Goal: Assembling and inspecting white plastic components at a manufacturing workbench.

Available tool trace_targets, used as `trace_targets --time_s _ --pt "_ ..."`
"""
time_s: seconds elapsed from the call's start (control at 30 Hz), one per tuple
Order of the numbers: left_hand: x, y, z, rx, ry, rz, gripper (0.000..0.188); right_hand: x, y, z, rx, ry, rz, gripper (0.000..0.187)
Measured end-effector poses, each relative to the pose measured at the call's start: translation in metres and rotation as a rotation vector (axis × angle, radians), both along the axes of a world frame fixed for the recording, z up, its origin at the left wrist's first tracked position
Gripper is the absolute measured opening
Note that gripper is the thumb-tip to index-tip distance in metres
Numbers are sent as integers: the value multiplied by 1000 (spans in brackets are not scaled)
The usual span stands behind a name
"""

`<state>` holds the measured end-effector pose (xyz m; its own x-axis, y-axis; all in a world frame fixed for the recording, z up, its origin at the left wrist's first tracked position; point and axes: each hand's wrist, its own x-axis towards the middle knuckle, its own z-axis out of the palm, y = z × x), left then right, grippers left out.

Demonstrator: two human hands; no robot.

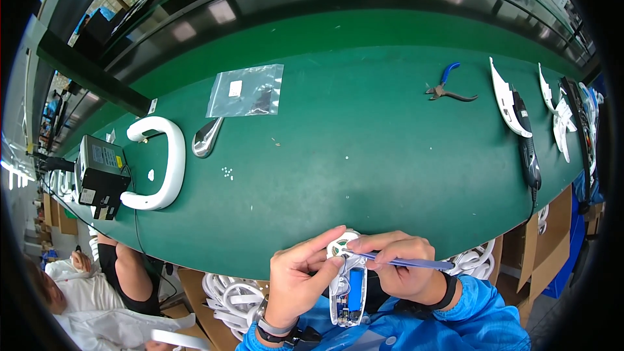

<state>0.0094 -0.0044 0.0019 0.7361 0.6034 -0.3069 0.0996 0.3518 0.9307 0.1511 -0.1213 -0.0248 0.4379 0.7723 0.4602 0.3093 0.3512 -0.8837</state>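
At the table's near edge, my left hand (302,276) is closed around an opened white plastic device housing (334,305). Inside the housing lie a blue cylindrical battery (355,289), a circuit board (346,316) and thin wires. Its upper end is round and white, with a green part showing through. My right hand (403,261) grips a slim blue-violet pointed tool (422,263), possibly tweezers. The tool's tip meets the housing just below the round end, close to my left thumb. My fingers cover part of that spot.
On the green table (312,175) lie a white U-shaped part (174,162), a silver teardrop-shaped piece (206,138), a clear bag (247,91), blue-handled cutters (445,84), a black corded tool (528,156) and white shells (502,94). A black box-shaped device (103,169) stands left. Another person (97,299) sits there.
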Motion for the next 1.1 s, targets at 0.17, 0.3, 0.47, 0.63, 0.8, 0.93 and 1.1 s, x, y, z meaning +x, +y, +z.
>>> trace_targets --time_s 0.17,0.3,0.47,0.63,0.8,0.93,1.1 --pt "0 0 0 -10 16 -8 43 -4 4 -2 16 21 -54 17" --pt "-1 1 2 -21 41 -27 45 -6 5 -5 64 55 -117 17" --pt "-3 0 0 -20 26 -31 44 -7 4 -3 57 52 -118 16" --pt "-1 1 -3 21 11 -20 43 -6 4 -3 20 65 -108 15" --pt "1 1 4 -15 21 -25 43 -4 5 -2 38 80 -109 14" --pt "-1 1 2 -15 19 -31 43 -4 5 -3 51 70 -100 15" --pt "0 0 3 -20 15 -23 43 -3 3 -2 32 66 -88 14"
